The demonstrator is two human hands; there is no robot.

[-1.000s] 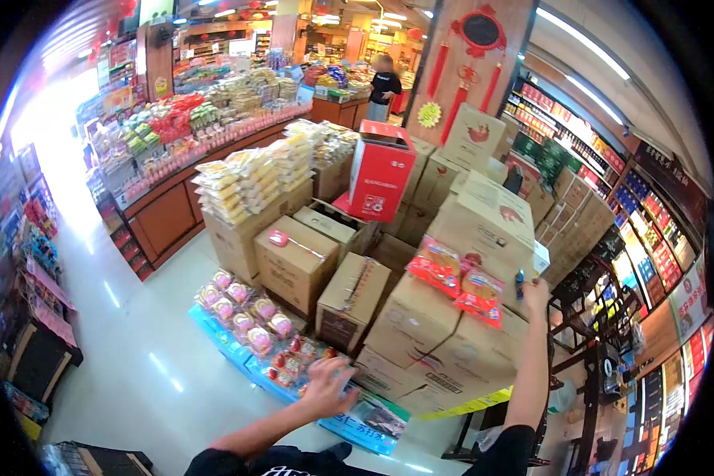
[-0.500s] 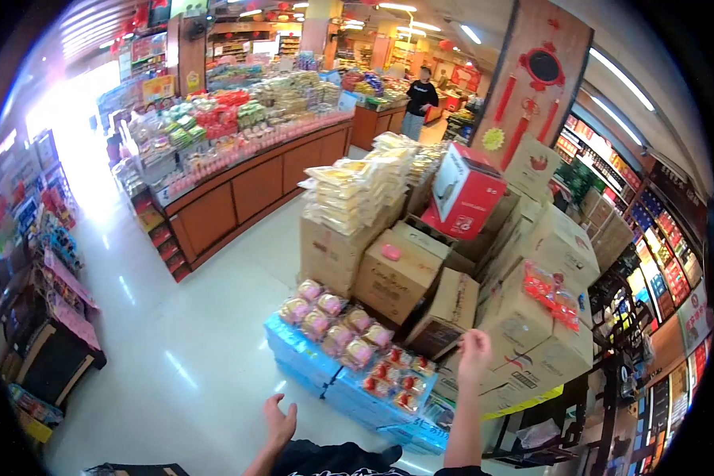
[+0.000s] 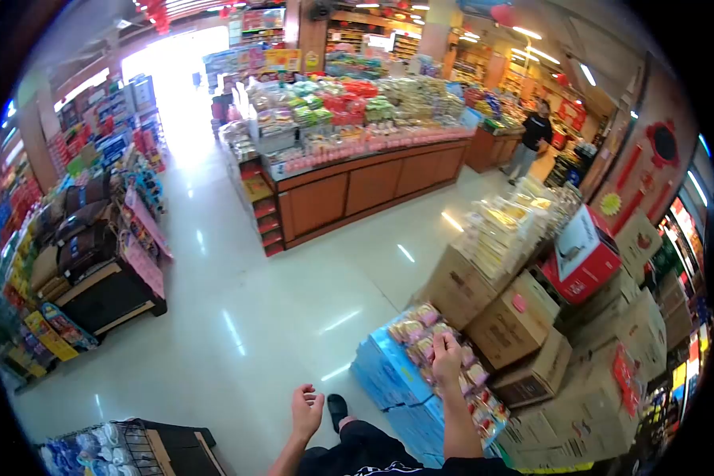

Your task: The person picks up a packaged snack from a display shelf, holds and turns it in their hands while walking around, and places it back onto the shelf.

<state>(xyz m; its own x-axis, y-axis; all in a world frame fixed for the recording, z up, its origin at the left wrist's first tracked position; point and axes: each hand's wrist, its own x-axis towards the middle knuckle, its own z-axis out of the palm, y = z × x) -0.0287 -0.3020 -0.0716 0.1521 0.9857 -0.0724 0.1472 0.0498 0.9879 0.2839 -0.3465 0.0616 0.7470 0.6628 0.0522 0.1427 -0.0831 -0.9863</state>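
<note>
My left hand [image 3: 306, 409] hangs over the pale floor in front of my body, fingers loosely curled and apart, with nothing in it. My right hand [image 3: 447, 356] is raised with its fingers curled closed, and nothing shows in it. From this view it overlaps the clear-wrapped packs [image 3: 415, 324] with pink and yellow contents; I cannot tell whether it touches them. Those packs lie in rows on stacked blue boxes [image 3: 386, 361]. Nearer to me on the same boxes are clear packs with red contents [image 3: 484, 411], partly behind my right forearm.
Cardboard cartons [image 3: 512, 321] are piled to the right, topped by pale bagged goods [image 3: 504, 230] and a red-and-white box [image 3: 583, 254]. A long wooden counter [image 3: 373, 190] crosses ahead. A person [image 3: 535, 139] stands beyond. Left are a dark display stand [image 3: 107, 293] and a wire basket [image 3: 139, 444].
My view has turned left, so the counter and boxes sit further right in it. My right hand now appears over the pink packs; my left hand's fingers have curled more.
</note>
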